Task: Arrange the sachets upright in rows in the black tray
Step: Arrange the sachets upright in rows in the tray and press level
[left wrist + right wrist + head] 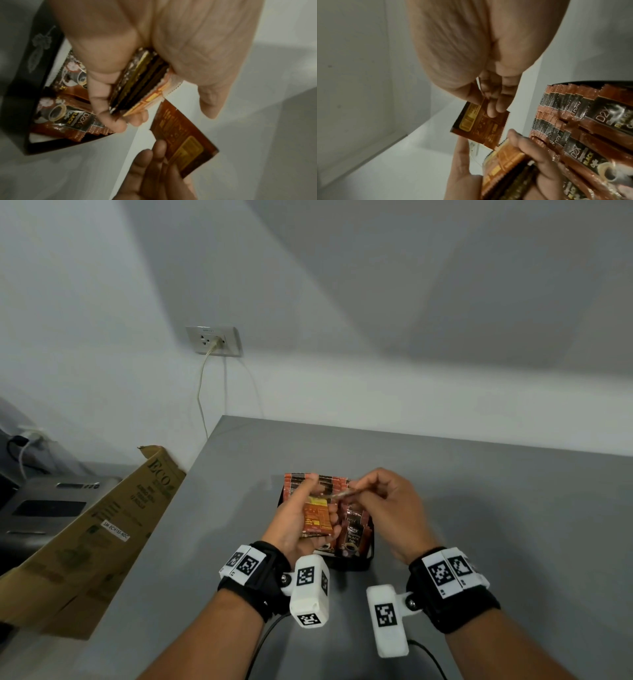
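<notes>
i see bare forearms, each with a black wrist strap (260, 580) carrying white blocks (244, 562) printed with black square markers, a white camera housing (309, 590) bolted on by a silver screw (285, 578), and a thin black cable (430, 657) trailing off it.

Low in the frame's centre, the tray (356, 564) sits on the table (479, 508) with rows of sachets (352, 537) in it, both hands above it: the left hand (294, 525) grips a stack (317, 518), the right hand (383, 505) pinches a single sachet (346, 493), and a cardboard box (85, 546) leans at left.
</notes>
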A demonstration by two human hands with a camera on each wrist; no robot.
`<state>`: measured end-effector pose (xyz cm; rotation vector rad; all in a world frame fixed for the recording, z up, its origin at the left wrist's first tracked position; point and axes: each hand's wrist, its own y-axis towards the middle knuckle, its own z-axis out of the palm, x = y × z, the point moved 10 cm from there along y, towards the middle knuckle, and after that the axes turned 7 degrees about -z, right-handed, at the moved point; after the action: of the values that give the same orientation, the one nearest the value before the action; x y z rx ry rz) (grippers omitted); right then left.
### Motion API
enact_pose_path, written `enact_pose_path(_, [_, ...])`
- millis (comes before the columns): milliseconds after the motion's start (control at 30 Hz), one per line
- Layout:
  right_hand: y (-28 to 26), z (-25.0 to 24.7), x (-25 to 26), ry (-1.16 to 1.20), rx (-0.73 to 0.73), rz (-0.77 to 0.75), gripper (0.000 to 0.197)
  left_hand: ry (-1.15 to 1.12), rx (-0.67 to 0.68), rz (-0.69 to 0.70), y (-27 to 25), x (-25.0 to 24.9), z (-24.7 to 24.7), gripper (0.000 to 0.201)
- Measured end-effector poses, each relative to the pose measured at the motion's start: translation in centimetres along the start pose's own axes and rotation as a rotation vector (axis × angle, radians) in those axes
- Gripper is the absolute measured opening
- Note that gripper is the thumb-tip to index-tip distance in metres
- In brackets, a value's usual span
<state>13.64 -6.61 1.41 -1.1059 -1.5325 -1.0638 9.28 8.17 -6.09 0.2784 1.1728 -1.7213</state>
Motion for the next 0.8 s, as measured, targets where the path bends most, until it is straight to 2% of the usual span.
enact_pose_path(67, [-0.8,1.0,0.4,-0.070,0.085,-0.034,0.029,0.010,0.016,0.027,-0.1,-0.3,0.2,0.026])
enact_pose_path(133, [-1.1,1.2,0.0,-0.103,0.071,-0.062,0.027,0.057,0.001,0.083,-0.3,-1.0,0.2,0.030])
enact_pose_path(200, [-1.1,1.0,-0.9,-0.027,0.013,-0.009,0.017,0.097,0.014,0.136,-0.6,-1.6,0.7,0.040])
enact_pose_path(233, [-1.0,1.0,-1.4,0.027,0.013,0.041,0.020,0.109,0.031,0.157,-0.8,-1.8,0.9,0.043])
enact_pose_path(300, [-0.9,1.6,-2.4,0.138,0.049,0.132,0.031,0.091,0.049,0.158,-1.0,-1.7,1.2,0.037])
enact_pose_path(367, [-0.8,1.5,-3.0,0.179,0.062,0.178,0.031,0.035,0.044,0.117,-0.8,-1.1,0.7,0.028])
enact_pose_path(467, [-0.6,1.1,-3.6,0.321,0.019,0.257,0.028,0.027,0.048,0.090,-0.7,-0.8,0.3,0.031])
enact_pose_path(567, [-0.9,2.0,-3.8,0.468,0.093,0.359,0.028,0.088,0.040,0.130,-0.8,-0.9,0.3,0.033])
enact_pose_path(667, [-1.3,3.3,-3.7,0.468,0.188,0.400,0.028,0.158,0.017,0.200,-0.9,-1.4,0.5,0.036])
enact_pose_path(800, [-1.3,3.8,-3.6,0.398,0.208,0.374,0.025,0.170,0.017,0.207,-0.9,-1.2,0.7,0.026])
